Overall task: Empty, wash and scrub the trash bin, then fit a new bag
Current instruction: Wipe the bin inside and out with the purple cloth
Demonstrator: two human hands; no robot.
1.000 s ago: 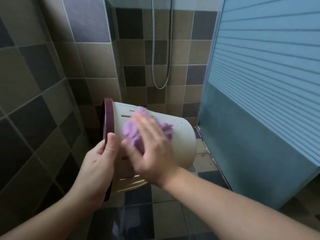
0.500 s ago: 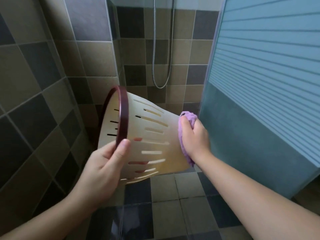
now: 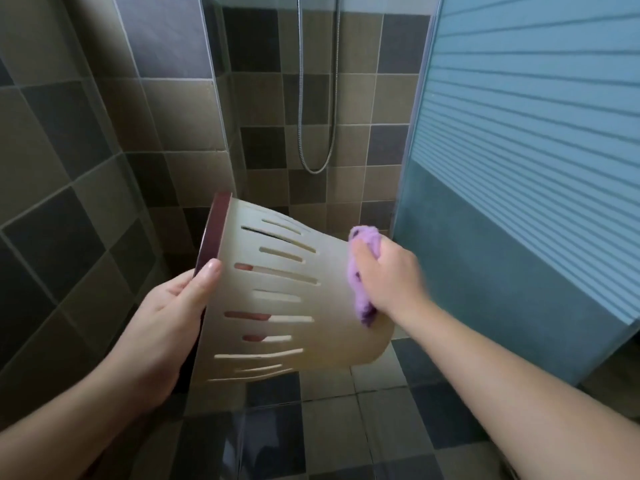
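A cream slotted trash bin (image 3: 277, 299) with a maroon rim (image 3: 212, 233) is held on its side above the tiled floor (image 3: 332, 427). The rim is gripped by the left hand (image 3: 162, 327). A purple cloth (image 3: 360, 275) is pressed against the bin's base end by the right hand (image 3: 391, 278). A shower hose (image 3: 317, 133) hangs on the far wall.

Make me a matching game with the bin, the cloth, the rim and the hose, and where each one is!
Things:
1. bin
2. cloth
3. rim
4. hose

Where or how:
A. hangs in a loop on the tiled wall
B. gripped by the left hand
C. tipped on its side in the air
D. bunched in the right hand, against the bin's bottom end

Pairs: 1-C, 2-D, 3-B, 4-A
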